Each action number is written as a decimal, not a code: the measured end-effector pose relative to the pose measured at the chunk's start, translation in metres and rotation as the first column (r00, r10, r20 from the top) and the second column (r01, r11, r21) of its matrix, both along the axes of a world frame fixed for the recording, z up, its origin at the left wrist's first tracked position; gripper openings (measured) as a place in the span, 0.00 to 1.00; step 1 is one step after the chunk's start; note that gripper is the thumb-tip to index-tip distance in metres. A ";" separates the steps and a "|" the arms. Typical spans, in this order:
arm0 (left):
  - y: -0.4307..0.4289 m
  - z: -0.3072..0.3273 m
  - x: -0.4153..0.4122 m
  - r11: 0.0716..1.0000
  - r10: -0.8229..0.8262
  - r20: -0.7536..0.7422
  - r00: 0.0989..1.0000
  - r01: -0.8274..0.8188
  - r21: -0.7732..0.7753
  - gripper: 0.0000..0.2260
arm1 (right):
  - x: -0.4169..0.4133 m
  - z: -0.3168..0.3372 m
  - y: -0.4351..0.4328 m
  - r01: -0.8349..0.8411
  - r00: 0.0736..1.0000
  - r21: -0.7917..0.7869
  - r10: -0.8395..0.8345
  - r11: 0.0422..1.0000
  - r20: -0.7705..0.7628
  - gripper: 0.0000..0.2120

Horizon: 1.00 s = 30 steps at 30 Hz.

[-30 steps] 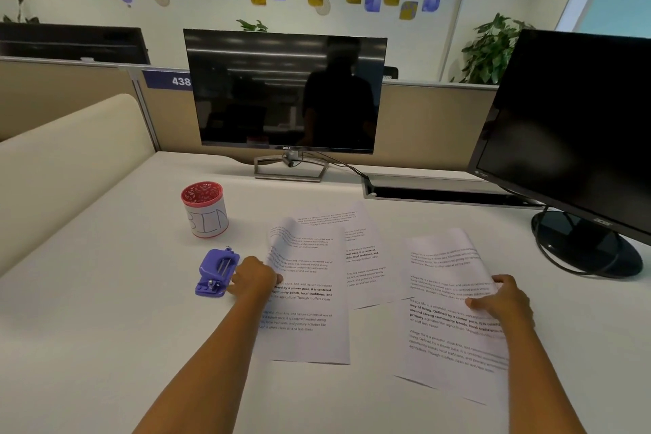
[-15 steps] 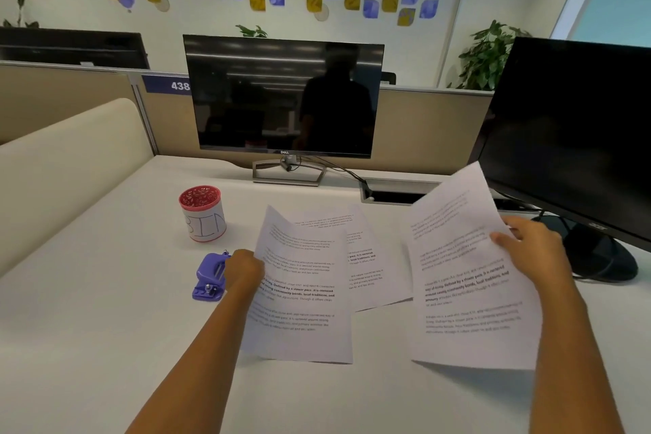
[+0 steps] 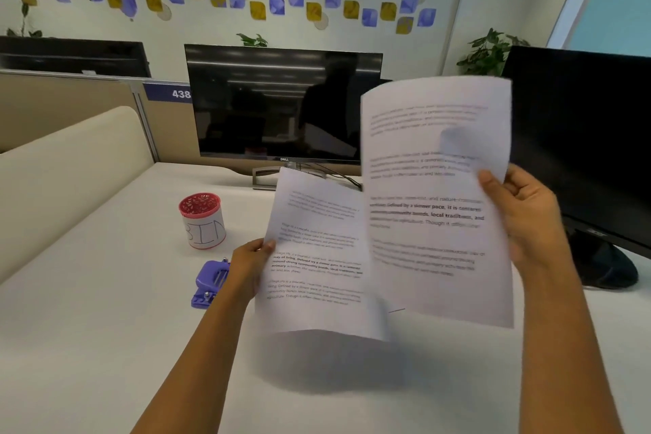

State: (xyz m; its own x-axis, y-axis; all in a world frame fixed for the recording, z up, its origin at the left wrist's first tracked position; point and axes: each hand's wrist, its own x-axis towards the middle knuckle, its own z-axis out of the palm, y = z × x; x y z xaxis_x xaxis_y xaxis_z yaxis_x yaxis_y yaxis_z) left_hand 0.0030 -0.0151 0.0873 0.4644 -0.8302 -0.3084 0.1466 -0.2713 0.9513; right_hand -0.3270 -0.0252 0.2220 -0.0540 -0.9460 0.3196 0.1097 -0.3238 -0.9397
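Two printed sheets are held above the desk [image 3: 88, 328], side by side. The right sheet [image 3: 433, 194] is pinched at its right edge by the right hand [image 3: 525, 218]. The left sheet [image 3: 317, 257], lower, is gripped at its left edge by the left hand [image 3: 250, 264] and is overlapped by the right sheet. A punch [image 3: 209, 280] lies just left of the left hand, with a cup [image 3: 203, 220] farther back. A Dell monitor [image 3: 274, 102] stands at the far edge and a right monitor [image 3: 581, 137] beside it.

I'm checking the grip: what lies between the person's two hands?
In the head view, two white printed paper sheets: the lower sheet, pinched by the left hand, and the raised sheet, held by the right hand, overlapping its right edge.
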 end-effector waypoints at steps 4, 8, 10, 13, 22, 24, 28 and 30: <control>0.003 0.003 -0.017 0.994 -0.109 -0.127 0.986 0.107 -0.019 0.08 | 0.024 -0.038 -0.017 -0.082 0.996 0.118 0.080 0.990 0.027 0.24; 0.004 -0.002 -0.026 0.984 -0.176 -0.117 0.978 0.174 -0.022 0.12 | 0.042 -0.088 -0.036 0.017 0.987 0.247 0.022 0.969 -0.156 0.18; 0.004 -0.003 -0.028 0.981 -0.193 -0.128 0.973 0.192 -0.013 0.12 | 0.048 -0.106 -0.040 0.099 0.962 0.262 -0.025 0.960 -0.272 0.13; 0.003 -0.007 -0.030 0.981 -0.194 -0.160 0.968 0.193 -0.021 0.11 | 0.057 -0.115 -0.039 0.211 0.908 0.225 -0.106 0.951 -0.405 0.14; 0.005 -0.014 -0.037 0.975 -0.199 -0.160 0.967 0.211 0.068 0.11 | 0.060 -0.151 -0.036 0.164 0.969 0.516 -0.039 0.841 -0.244 0.24; 0.006 -0.013 -0.040 0.976 -0.183 -0.125 0.975 0.196 0.098 0.13 | 0.060 -0.157 -0.036 0.191 0.943 0.503 -0.015 0.843 -0.333 0.23; 0.007 -0.017 -0.041 0.969 -0.169 -0.031 0.985 0.171 0.178 0.19 | 0.064 -0.163 -0.032 0.213 0.897 0.370 -0.032 0.904 -0.440 0.20; 0.009 -0.016 -0.042 0.962 -0.234 0.074 0.969 0.220 0.161 0.15 | 0.066 -0.164 -0.033 0.200 0.901 0.308 -0.050 0.930 -0.432 0.20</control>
